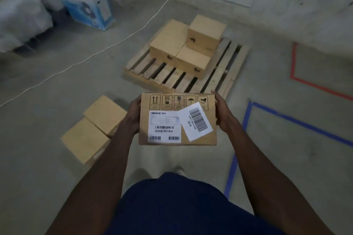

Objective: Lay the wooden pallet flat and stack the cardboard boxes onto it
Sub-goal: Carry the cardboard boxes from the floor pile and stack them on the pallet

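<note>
Held one cardboard box (177,119) in both hands, clear of the floor, label side up. Left hand (133,115) gripped its left edge, right hand (222,113) gripped its right edge, fingers wrapped under on both sides, thumbs on top. Two white labels on the top face: a shipping label (164,127) nearer my left hand, a barcode sticker (196,121) laid crooked nearer my right. A row of handling symbols was printed along the far edge.

Wooden pallet (225,68) lay flat on the concrete floor (57,86), straight ahead beyond my hands. Stacked boxes (188,46) sat on its far left part: at least three on the slats, one more on top. Slats nearest my hands were bare.

Two more boxes (95,129) sat on the floor just left of my left hand, touching each other.

Blue tape line (246,120) on the floor right of my right hand, red tape (295,63) farther out. White cable (114,44) ran across the floor ahead-left.
</note>
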Demonstrator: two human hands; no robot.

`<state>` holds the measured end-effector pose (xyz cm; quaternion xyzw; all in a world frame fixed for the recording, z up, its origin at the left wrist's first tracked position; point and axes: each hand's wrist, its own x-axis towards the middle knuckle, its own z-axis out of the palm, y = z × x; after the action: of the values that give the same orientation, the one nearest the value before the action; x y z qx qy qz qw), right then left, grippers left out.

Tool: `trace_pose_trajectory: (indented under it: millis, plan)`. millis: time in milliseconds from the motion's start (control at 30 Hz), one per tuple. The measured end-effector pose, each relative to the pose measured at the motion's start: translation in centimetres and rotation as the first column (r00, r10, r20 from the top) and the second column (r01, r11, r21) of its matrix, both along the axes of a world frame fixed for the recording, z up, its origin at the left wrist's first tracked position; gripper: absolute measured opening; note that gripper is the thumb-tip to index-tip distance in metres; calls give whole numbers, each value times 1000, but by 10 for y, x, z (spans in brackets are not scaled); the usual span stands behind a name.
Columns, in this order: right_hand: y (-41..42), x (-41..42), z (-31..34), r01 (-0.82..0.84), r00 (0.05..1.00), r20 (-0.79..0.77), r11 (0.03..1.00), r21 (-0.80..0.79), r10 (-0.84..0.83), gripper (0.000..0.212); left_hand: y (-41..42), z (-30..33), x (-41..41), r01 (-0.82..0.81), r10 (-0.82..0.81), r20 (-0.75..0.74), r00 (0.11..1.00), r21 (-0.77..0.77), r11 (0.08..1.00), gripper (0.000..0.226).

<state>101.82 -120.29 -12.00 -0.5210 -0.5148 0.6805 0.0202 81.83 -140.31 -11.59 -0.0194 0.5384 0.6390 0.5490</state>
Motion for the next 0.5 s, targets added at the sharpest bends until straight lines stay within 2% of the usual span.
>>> trace_pose_trajectory:
  millis: [133,200,267,333,367,433,500]
  plan:
    - [59,30,11,39,999,20,999,-1,-39,42,76,3,3,144,-147,-29,989,-88,986,31]
    - [81,39,14,52,999,11,998,-25,-51,45,114,-5,1,302,-319,-92,943,-159,940,26]
    - [110,45,6,58,998,12,997,-52,-57,61,156,-8,7,393,-432,-122,894,-253,884,54]
    - [134,46,5,47,999,11,999,-26,-47,69,196,-16,12,435,-516,-201,833,-338,834,65]
    - [146,44,6,34,999,11,999,12,-34,70,214,-24,13,449,-546,-236,804,-361,817,67]
    - [174,37,6,-4,999,38,996,93,0,65,249,-40,11,474,-586,-244,773,-392,788,96]
    - [211,32,-3,-38,997,77,987,153,27,62,282,-49,10,460,-575,-253,778,-395,795,105]
